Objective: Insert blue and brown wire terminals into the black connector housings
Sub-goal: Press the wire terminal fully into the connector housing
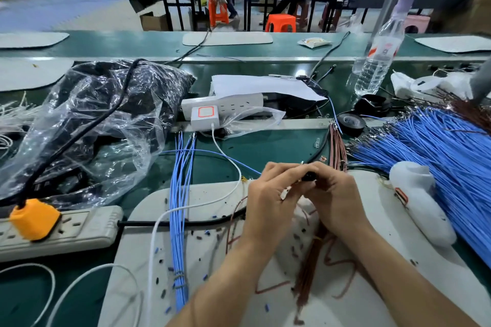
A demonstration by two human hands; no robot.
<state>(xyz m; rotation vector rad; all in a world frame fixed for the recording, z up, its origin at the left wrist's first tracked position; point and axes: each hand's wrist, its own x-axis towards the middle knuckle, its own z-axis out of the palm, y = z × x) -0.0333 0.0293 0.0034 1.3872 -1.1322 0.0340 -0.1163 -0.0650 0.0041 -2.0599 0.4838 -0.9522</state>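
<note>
My left hand and my right hand meet above the white work mat, fingers curled together round a small black connector housing. A blue wire arcs in from the left toward my hands. A tied bundle of blue wires lies on the mat to the left. A bundle of brown wires lies under my right wrist, and more brown wires lie beyond my hands. A large heap of blue wires fans out at the right. The terminals inside my fingers are hidden.
A clear plastic bag of black parts fills the left. A power strip with an orange plug lies front left. A white charger, black tape roll, water bottle and white cloth object stand around. Small loose bits litter the mat.
</note>
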